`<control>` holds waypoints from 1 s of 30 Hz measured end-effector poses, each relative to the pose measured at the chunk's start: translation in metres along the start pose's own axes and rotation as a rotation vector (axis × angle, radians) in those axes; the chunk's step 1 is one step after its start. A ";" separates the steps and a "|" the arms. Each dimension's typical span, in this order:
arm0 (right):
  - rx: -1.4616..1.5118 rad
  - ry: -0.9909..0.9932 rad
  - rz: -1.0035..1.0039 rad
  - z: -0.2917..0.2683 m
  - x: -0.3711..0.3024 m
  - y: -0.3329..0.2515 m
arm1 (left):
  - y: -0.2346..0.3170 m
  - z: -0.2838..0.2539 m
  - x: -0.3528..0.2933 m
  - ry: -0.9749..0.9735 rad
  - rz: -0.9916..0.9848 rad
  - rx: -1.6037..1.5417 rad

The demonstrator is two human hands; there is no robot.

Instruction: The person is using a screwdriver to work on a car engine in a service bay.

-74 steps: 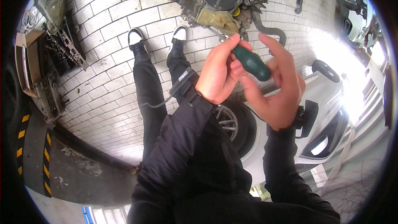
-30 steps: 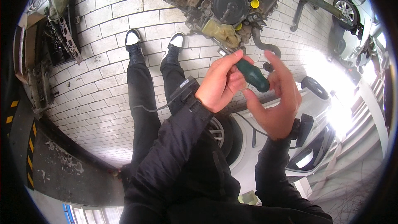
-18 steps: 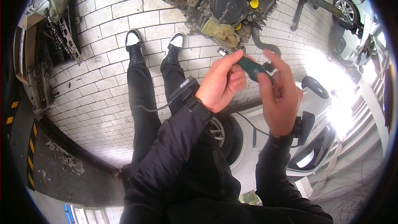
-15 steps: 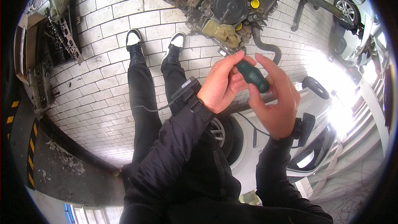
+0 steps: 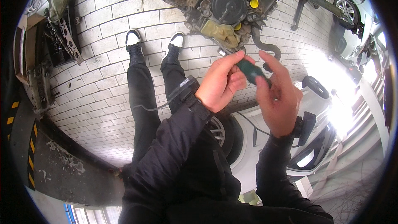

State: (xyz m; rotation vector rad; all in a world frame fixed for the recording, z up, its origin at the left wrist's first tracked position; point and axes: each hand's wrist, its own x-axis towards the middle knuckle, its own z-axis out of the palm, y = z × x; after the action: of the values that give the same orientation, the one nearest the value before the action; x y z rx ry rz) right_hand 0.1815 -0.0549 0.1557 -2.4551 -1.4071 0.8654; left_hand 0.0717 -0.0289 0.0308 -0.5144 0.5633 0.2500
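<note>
A screwdriver with a dark green, bulbous handle [image 5: 250, 72] points up toward an engine [image 5: 195, 10]; its shaft is hidden. My left hand [image 5: 217, 85] pinches the front of the handle, close to a small metal fitting [image 5: 222, 52] at the engine's near edge. At the handle's rear end, my right hand [image 5: 280, 99] has its thumb and curled fingers on the grip, with the index finger raised off it. This hand is slightly blurred. Beside them a dark bent hose [image 5: 267, 47] runs down from the engine.
Yellow caps [image 5: 254, 3] and a round black cover [image 5: 228, 6] sit on the engine. A light-coloured car [image 5: 265, 128] stands at lower right, and another car [image 5: 358, 37] at far right. Removed parts [image 5: 62, 37] lie at left, above a black-and-yellow striped edge [image 5: 31, 157].
My right hand has shifted slightly right and its thumb has moved up over the handle's rear. The handle looks turned a little. My left hand has barely moved.
</note>
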 end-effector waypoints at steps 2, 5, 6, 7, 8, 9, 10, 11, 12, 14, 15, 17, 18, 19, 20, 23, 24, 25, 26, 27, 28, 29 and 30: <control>-0.030 -0.017 -0.174 -0.001 0.004 -0.001 | -0.002 0.001 0.002 0.019 0.000 0.000; -0.023 -0.037 -0.084 -0.008 0.009 -0.014 | -0.001 0.001 0.001 0.018 0.007 -0.009; -0.019 -0.037 -0.086 -0.007 0.007 -0.013 | 0.002 -0.001 0.000 -0.006 0.002 -0.004; -0.012 -0.062 0.054 -0.005 0.004 -0.010 | 0.003 -0.002 -0.001 -0.031 -0.003 0.001; -0.012 -0.084 0.195 -0.005 0.002 -0.007 | 0.002 -0.002 -0.001 -0.034 -0.005 0.000; -0.015 -0.083 0.196 -0.004 0.004 -0.005 | 0.001 0.000 0.001 -0.032 -0.006 -0.016; -0.077 -0.045 -0.023 -0.004 0.008 -0.002 | 0.000 0.001 0.002 -0.031 -0.007 -0.031; -0.135 -0.009 -0.243 -0.004 0.010 -0.001 | 0.000 0.001 0.002 -0.031 -0.008 -0.032; -0.137 -0.009 -0.242 -0.005 0.010 -0.003 | 0.001 0.000 0.002 -0.048 -0.004 -0.032; -0.016 0.016 -0.095 -0.006 0.009 -0.012 | 0.002 0.000 0.002 -0.062 0.003 -0.029; -0.011 0.015 -0.097 -0.004 0.007 -0.010 | 0.003 0.000 0.001 -0.040 -0.003 -0.016; 0.071 -0.077 0.153 0.000 0.003 -0.005 | 0.004 0.002 0.000 -0.021 -0.013 -0.005; 0.065 -0.076 0.154 -0.002 0.005 -0.003 | 0.003 0.005 0.000 -0.003 -0.010 -0.020; -0.036 -0.063 -0.042 -0.004 0.008 0.000 | 0.002 0.007 0.001 0.015 -0.007 -0.035; -0.132 -0.052 -0.241 -0.005 0.009 0.001 | 0.002 0.006 0.001 0.016 -0.007 -0.035; -0.081 -0.010 0.048 -0.006 0.006 -0.012 | 0.003 0.000 0.001 -0.081 0.003 -0.027; -0.079 -0.011 0.047 -0.004 0.005 -0.010 | 0.003 -0.001 0.001 -0.062 -0.011 -0.022; -0.038 -0.031 0.060 0.000 0.005 -0.007 | 0.003 -0.002 0.001 -0.043 -0.025 -0.018; -0.001 -0.051 0.075 0.001 0.006 -0.004 | 0.002 0.000 0.001 -0.044 -0.026 -0.018; -0.002 -0.051 0.076 0.001 0.008 -0.002 | 0.001 0.001 0.000 -0.015 -0.011 -0.031; -0.063 -0.029 -0.108 0.001 0.011 0.001 | 0.001 0.003 0.000 0.014 0.003 -0.044; -0.126 -0.008 -0.289 -0.001 0.011 0.002 | 0.001 0.004 0.000 0.014 0.000 -0.047; -0.128 -0.010 -0.287 -0.003 0.010 0.000 | 0.003 0.005 0.000 0.019 0.003 -0.021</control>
State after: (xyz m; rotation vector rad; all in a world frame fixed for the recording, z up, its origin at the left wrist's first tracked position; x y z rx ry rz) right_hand 0.1868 -0.0462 0.1549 -2.2565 -1.8122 0.7451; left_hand 0.0728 -0.0239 0.0331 -0.5370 0.5803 0.2542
